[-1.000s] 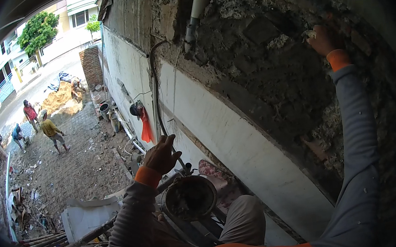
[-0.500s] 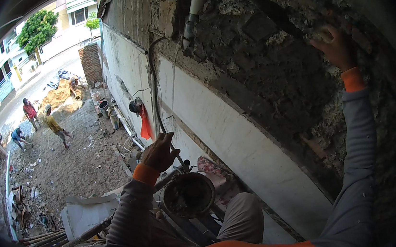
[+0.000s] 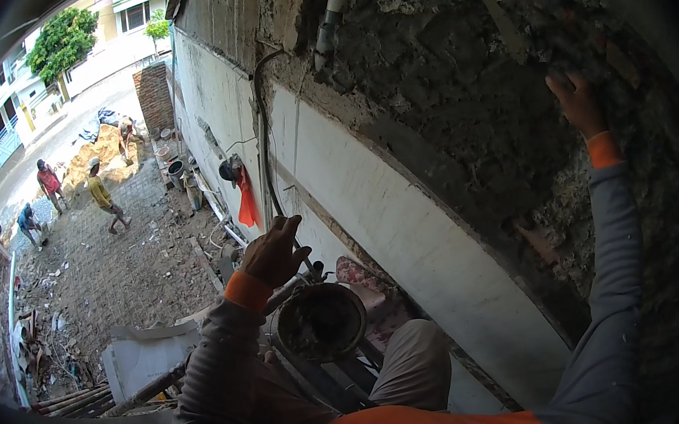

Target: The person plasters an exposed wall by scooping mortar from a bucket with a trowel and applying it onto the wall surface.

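Dark grey mortar (image 3: 467, 128) lies spread at two o'clock; the right hand (image 3: 580, 106), just beyond, is too blurred to tell its grip. The left hand (image 3: 272, 255) curls at eight, hold unclear; its knocking the bucket (image 3: 321, 325) toward six could spill it.

Daylight floods the upper left, bleaching the street (image 3: 104, 98) nearly white, and over to the right the rough wall (image 3: 462, 116) sits in deep shadow! A touch of blur softens the right hand (image 3: 583, 109) there; straight edges bow outward, black vignetting swallowing the corners.
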